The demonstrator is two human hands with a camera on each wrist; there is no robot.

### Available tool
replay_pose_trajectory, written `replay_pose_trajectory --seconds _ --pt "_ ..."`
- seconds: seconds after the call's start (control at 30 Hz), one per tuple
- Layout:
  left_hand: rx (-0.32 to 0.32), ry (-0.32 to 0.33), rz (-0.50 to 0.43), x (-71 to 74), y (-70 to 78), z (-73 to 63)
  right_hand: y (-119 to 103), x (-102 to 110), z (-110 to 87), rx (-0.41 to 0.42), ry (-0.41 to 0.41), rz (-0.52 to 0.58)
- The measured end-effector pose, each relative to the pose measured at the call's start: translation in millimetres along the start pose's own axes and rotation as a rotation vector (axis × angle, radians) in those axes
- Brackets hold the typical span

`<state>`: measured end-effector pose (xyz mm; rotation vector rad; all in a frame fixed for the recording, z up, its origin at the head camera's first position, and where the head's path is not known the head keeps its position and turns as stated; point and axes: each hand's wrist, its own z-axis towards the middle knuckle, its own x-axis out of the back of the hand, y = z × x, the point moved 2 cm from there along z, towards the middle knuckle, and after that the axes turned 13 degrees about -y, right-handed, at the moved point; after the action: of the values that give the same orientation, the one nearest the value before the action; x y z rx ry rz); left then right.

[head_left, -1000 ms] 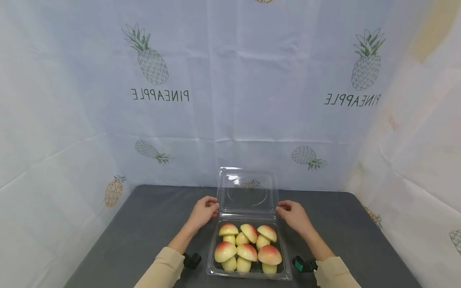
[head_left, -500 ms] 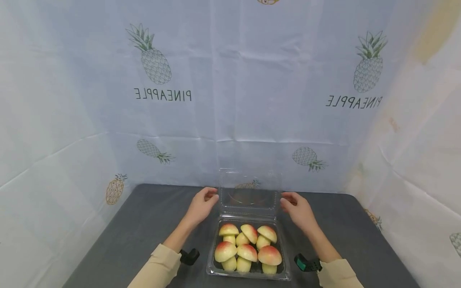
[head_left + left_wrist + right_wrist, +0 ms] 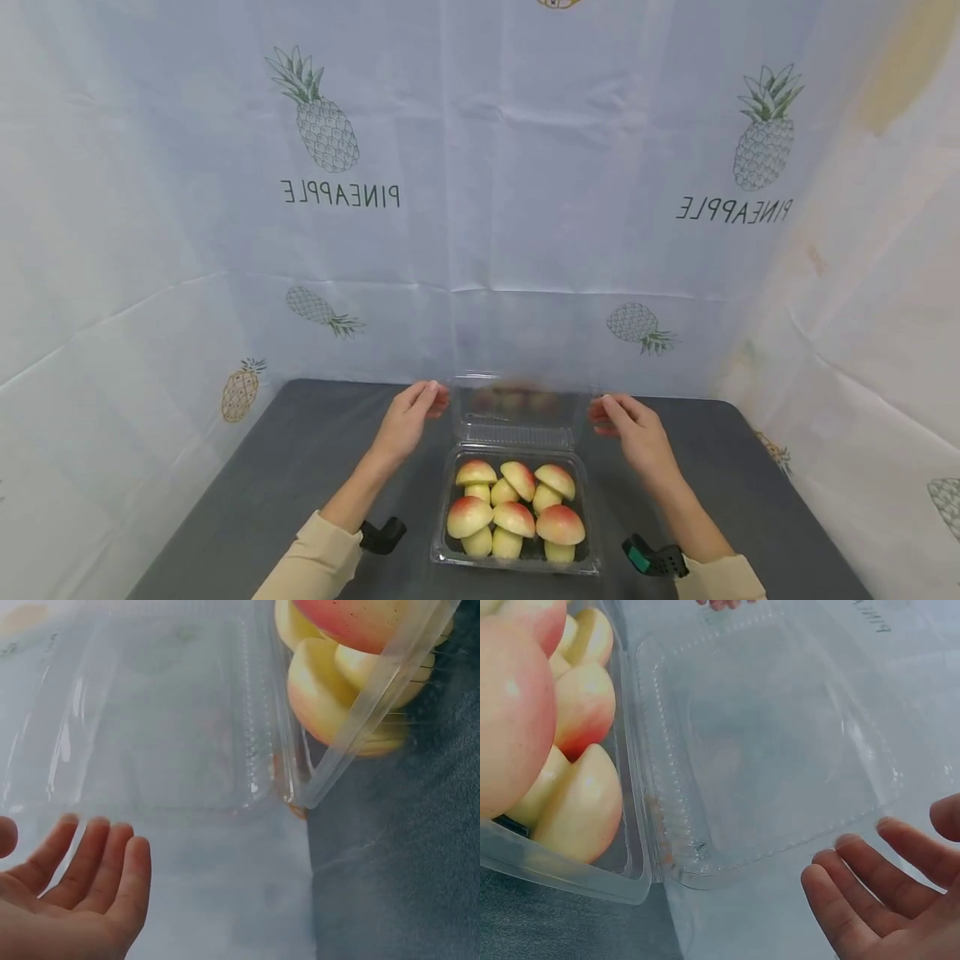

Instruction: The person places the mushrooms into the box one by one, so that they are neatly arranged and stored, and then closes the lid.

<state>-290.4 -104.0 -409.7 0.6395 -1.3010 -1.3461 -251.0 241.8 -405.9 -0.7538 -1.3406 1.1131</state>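
A clear plastic clamshell box (image 3: pixel 442 552) lies open, with several mushroom-shaped pieces (image 3: pixel 560 525) in its base, pale yellow with red-blushed caps. Its hinged lid (image 3: pixel 517 429) stands raised at the back, leaning forward over the box. At the lid's left edge is my left hand (image 3: pixel 402 422); in the left wrist view its fingers (image 3: pixel 90 866) are nearly straight, tips right at the edge, thumb apart. My right hand (image 3: pixel 636 431) mirrors it on the right edge. In the right wrist view the fingers (image 3: pixel 862 889) extend to the lid's border, thumb spread away.
The box rests on a dark grey table (image 3: pixel 300 467). A pale curtain (image 3: pixel 480 208) printed with pineapples hangs behind and along both sides. Each wrist carries a black strap, the right strap (image 3: pixel 654 557) showing a green patch.
The lid has swung forward toward me, and the mushroom-shaped pieces now reflect in it. Both hands have spread slightly apart and risen along its side edges. The base has stayed about in place.
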Motion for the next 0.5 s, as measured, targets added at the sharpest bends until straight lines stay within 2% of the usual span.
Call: replay_pose_trajectory --seconds 0.2,0.37,0.5 --pt "0.047 -0.037 0.040 3.8 0.9 -10.0 -3 0 -11.6 -0.052 -0.018 0.027" --pt "0.083 -0.127 0.086 5.9 -5.7 -19.6 3 0 -19.0 -0.088 -0.047 0.056" --pt "0.079 -0.208 0.132 7.8 -9.7 -29.5 10 0 -26.3 -0.121 -0.101 0.032"
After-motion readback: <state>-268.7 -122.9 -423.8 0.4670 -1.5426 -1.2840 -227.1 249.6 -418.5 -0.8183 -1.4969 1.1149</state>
